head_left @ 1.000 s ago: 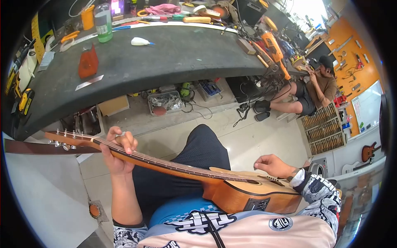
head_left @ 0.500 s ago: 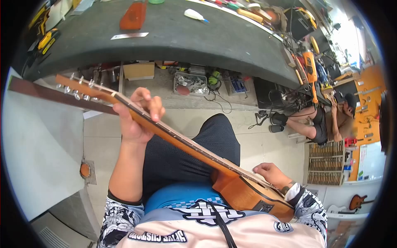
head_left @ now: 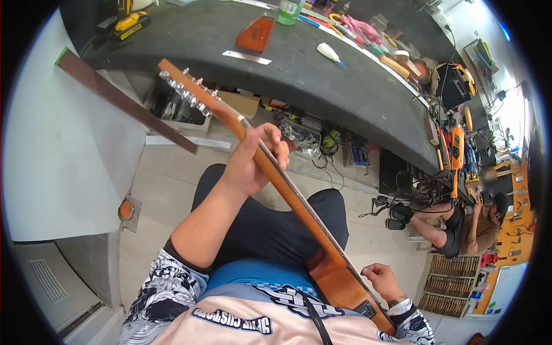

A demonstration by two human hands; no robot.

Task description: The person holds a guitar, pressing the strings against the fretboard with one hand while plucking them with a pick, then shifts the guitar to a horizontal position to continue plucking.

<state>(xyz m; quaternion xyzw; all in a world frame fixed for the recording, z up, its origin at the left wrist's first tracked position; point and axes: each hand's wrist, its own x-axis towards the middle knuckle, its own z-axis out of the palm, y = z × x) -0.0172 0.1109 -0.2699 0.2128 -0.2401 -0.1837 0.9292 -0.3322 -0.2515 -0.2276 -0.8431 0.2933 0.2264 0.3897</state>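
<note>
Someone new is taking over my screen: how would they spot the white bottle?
Find the dark workbench. On its top, right of the red-brown block, a small white squeeze bottle lies on its side. Its pointed blue tip sets it apart from the green bottle beyond.

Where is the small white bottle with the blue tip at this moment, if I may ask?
In the head view, the bottle lies on the dark grey workbench, right of the reddish wedge-shaped block.

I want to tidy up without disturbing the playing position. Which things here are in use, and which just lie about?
In use:
- guitar, neck in the left hand
- right hand, beside its body

Apparently lying about:
- white bottle
- metal strip
- reddish block
- pink cloth
</note>
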